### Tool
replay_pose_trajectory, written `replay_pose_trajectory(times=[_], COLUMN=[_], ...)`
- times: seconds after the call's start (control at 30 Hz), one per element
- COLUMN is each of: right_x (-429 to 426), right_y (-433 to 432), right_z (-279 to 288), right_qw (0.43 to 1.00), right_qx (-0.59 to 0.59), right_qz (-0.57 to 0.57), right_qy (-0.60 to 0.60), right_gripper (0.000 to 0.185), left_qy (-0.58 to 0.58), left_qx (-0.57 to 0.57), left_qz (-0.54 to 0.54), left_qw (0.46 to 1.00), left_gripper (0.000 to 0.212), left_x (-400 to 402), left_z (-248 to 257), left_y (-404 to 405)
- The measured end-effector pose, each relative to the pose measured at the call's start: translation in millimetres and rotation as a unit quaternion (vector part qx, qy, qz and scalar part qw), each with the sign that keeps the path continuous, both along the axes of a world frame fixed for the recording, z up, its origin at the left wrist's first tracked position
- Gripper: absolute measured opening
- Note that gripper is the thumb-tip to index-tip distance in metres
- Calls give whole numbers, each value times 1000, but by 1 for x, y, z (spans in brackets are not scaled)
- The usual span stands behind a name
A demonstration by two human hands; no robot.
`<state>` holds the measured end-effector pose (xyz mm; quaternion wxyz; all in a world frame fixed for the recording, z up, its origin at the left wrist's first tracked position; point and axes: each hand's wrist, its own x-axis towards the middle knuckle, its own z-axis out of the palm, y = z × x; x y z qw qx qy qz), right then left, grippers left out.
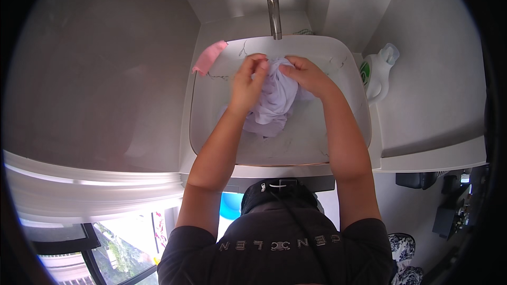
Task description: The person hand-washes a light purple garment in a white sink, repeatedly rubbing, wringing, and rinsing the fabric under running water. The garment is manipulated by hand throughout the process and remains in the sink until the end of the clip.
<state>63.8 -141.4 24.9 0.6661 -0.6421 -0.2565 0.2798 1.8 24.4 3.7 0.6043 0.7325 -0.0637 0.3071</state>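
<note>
A wet-looking white cloth (279, 95) hangs bunched and folded over a white marble-patterned basin (305, 142), its lower folds spread on the basin floor. At the top of the bundle, my right hand (309, 74) grips the fabric between thumb and fingers. My left hand (250, 81) is at the cloth's upper left edge, fingers curled and thumb close to the fingertips. Whether fabric is pinched in it is hard to see. Beyond both hands, a metal faucet (274, 16) points down over the basin's back rim; no water stream is visible.
Draped over the back left rim is a small pink cloth (210, 57). A white detergent bottle (379, 73) stands right of the basin. Walls close in on the left and right. Below the counter, a blue round object (231, 205) shows beside my body.
</note>
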Motion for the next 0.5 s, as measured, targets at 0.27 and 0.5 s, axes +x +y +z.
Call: replay_pose_trajectory(times=[0.27,0.5], right_x=[8,4], right_y=[-3,-3], right_z=[-6,-3], right_qw=[995,979], right_qx=[-82,-91], right_qz=[-3,-49], right_qy=[-55,-174], right_gripper=[21,30], left_qy=[122,175], left_qx=[57,-255], left_qz=[-82,-91], left_qw=[988,947], left_gripper=[15,22], left_x=[-4,10], left_z=[-3,-16], left_y=[3,22])
